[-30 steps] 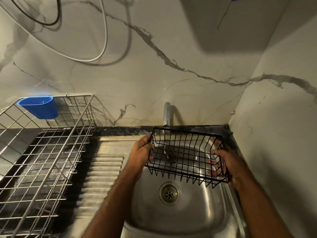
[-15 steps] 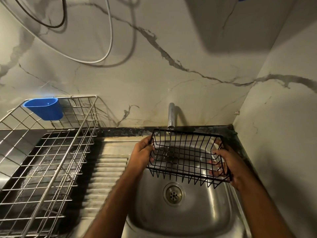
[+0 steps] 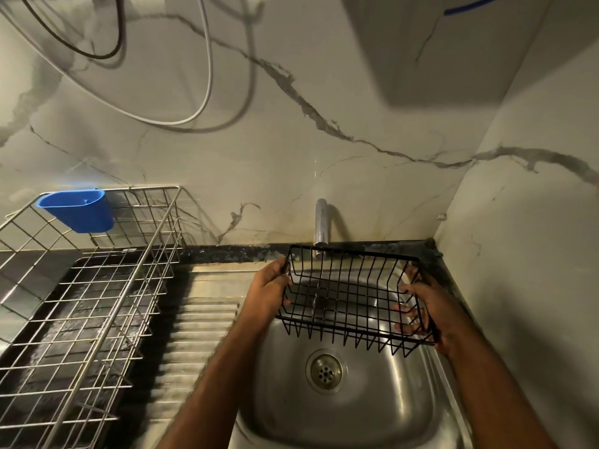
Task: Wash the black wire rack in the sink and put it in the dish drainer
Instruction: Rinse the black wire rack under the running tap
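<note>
Two hands are holding the black wire rack (image 3: pixel 353 296) over the sink (image 3: pixel 363 413), under the tap (image 3: pixel 321 223): your left hand (image 3: pixel 269 293) is gripping its 9 o'clock end, your right hand (image 3: pixel 424 306) is curling round its 3 o'clock end, fingers (image 3: pixel 405 307) poking through the wires. The rack is hanging above the drain (image 3: pixel 325 371). At 9 o'clock, the dish drainer (image 3: pixel 97 286) is standing on the bench, carrying a blue cup (image 3: pixel 77 210).
</note>
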A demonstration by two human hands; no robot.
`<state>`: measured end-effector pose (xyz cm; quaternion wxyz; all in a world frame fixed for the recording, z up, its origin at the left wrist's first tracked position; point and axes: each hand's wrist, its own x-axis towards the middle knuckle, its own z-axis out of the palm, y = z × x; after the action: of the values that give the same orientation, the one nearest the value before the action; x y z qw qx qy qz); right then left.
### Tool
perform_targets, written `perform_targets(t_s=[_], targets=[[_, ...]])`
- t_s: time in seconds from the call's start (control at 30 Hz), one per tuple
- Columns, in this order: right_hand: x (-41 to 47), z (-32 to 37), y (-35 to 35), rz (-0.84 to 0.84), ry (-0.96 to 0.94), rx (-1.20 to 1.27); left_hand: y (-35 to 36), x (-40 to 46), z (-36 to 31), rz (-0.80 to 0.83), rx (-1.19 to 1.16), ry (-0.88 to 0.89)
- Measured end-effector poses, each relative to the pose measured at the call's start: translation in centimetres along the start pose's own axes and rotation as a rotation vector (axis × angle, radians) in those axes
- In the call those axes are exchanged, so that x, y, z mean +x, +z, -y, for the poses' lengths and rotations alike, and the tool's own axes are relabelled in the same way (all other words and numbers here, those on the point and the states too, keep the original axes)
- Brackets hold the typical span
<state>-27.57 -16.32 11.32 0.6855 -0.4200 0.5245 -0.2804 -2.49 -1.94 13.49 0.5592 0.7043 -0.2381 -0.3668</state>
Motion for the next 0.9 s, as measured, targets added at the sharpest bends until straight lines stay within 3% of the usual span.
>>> perform_targets(t_s=[0.9], targets=[[-0.4,0.24,0.68,0.021,-0.023,-0.041,-0.64,-0.09,-0.06,-0.012,-0.03,0.026]])
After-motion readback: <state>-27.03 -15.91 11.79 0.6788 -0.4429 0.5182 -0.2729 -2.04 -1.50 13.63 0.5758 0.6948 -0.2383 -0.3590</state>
